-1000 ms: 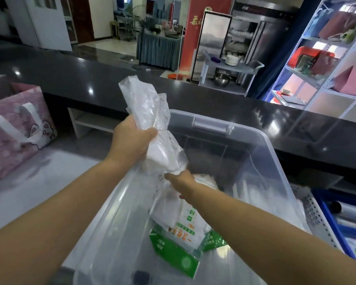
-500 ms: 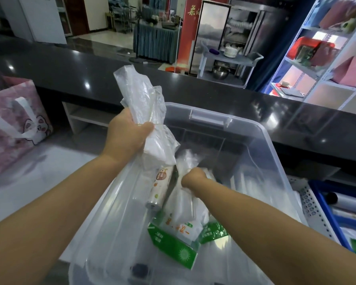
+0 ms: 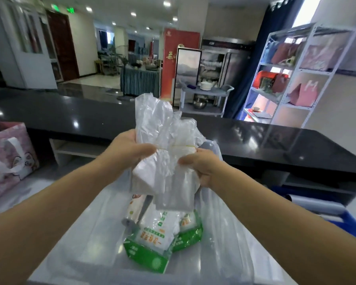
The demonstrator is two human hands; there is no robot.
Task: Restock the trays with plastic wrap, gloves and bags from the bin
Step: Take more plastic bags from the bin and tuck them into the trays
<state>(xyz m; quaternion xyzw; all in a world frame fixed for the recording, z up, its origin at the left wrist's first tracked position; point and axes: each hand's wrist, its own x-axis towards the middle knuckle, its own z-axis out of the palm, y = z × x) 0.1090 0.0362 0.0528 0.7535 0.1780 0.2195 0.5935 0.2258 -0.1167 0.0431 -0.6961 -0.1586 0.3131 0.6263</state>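
Observation:
My left hand (image 3: pixel 125 151) grips a bundle of clear plastic bags (image 3: pixel 152 128) tied with a yellow rubber band, held up over the clear plastic bin (image 3: pixel 86 233). My right hand (image 3: pixel 201 165) grips a second bundle of clear bags (image 3: pixel 183 182) beside the first, the two bundles touching. Down in the bin lie a roll of plastic wrap (image 3: pixel 135 210) and two green-and-white glove packs (image 3: pixel 152 237), one partly under the other. A blue tray (image 3: pixel 349 221) with a white roll (image 3: pixel 317 204) shows at the right edge.
A dark counter (image 3: pixel 275 140) runs across behind the bin. A pink gift bag (image 3: pixel 8 153) stands on the left of the white worktop (image 3: pixel 25 192). A white shelving unit (image 3: pixel 292 79) with bags stands at the far right.
My right hand has come up out of the bin with a second bag bundle and brought it beside the one in my left hand. The camera has tilted up.

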